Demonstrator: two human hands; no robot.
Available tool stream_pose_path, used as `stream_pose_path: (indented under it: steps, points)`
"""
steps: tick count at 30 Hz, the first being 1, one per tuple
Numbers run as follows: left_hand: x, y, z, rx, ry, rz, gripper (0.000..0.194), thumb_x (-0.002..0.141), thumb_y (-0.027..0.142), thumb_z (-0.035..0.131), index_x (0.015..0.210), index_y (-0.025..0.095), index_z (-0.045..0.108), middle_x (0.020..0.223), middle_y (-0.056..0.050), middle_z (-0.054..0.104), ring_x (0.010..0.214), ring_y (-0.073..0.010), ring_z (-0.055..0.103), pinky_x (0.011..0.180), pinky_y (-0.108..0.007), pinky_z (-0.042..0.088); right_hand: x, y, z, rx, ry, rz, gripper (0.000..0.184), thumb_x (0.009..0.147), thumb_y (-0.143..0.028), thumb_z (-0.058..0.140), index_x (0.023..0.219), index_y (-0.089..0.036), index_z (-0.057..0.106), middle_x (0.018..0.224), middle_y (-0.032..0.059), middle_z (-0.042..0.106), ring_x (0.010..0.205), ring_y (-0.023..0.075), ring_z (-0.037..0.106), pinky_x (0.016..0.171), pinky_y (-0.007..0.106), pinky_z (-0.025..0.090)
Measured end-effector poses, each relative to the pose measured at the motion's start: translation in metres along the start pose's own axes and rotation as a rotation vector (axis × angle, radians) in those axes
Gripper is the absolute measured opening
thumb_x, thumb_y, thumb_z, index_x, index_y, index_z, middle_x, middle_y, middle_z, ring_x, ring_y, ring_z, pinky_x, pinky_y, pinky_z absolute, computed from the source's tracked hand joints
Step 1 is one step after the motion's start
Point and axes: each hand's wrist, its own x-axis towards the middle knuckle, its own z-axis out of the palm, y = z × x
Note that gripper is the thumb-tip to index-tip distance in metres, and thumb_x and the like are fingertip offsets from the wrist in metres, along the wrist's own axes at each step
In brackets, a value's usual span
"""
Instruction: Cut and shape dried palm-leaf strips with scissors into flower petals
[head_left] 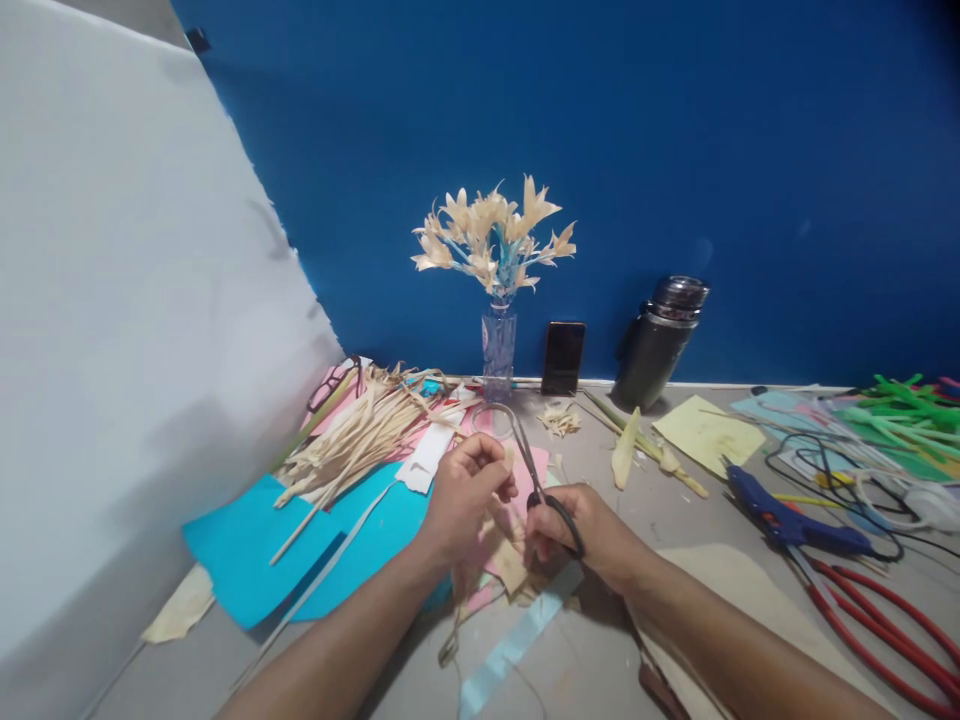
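Note:
My right hand (574, 525) grips a pair of scissors (531, 462) by its black handles, blades pointing up and away from me. Just left of the blades, my left hand (466, 498) pinches a small pale piece (509, 460) that looks like dried husk; the fingers partly hide it. Under both hands lie pink paper (534, 468) and scattered husk scraps (513, 568). A light blue ribbon strip (517, 645) runs across the table below my right hand. Beyond the scissors rests a ring-shaped tape roll (480, 422).
Husk flowers (491, 225) stand in a clear bottle (498, 350), beside a phone (563, 358) and a dark thermos (651, 350). Left are husk strips (352, 435) on blue paper (255, 545). Right are a blue glue gun (795, 525), red-handled tool (892, 625), cables and green stems (896, 415).

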Motion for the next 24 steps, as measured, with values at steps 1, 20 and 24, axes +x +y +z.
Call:
stream_pose_path:
  steps: [1,20,24]
  points:
    - [0.000,0.000,-0.001,-0.003,-0.010,-0.013,0.013,0.070,0.020,0.067,0.070,0.018,0.054,0.056,0.002,0.057,0.053,-0.0119,0.053,0.048,-0.021,0.044,0.000,-0.002,-0.002,-0.014,-0.001,-0.004,0.044,0.077,-0.056,0.071,0.065,-0.014,0.066,0.059,0.0041,0.066,0.054,0.0134,0.053,0.052,0.024,0.037]
    - [0.000,0.004,-0.002,-0.112,-0.416,-0.362,0.017,0.068,0.020,0.071,0.068,0.016,0.055,0.045,0.001,0.057,0.040,-0.0103,0.051,0.047,-0.022,0.042,-0.002,-0.014,-0.005,0.124,0.324,-0.121,0.035,0.060,-0.031,0.085,0.085,-0.014,0.067,0.071,-0.0013,0.060,0.061,0.0113,0.049,0.057,0.024,0.040]
    - [0.002,0.001,-0.002,-0.186,-0.386,-0.406,0.019,0.070,0.022,0.074,0.072,0.016,0.056,0.056,-0.002,0.062,0.048,-0.0135,0.058,0.051,-0.024,0.046,-0.002,-0.015,-0.002,0.125,0.382,-0.136,0.037,0.059,-0.034,0.085,0.084,-0.015,0.065,0.070,-0.0014,0.060,0.061,0.0118,0.051,0.057,0.023,0.041]
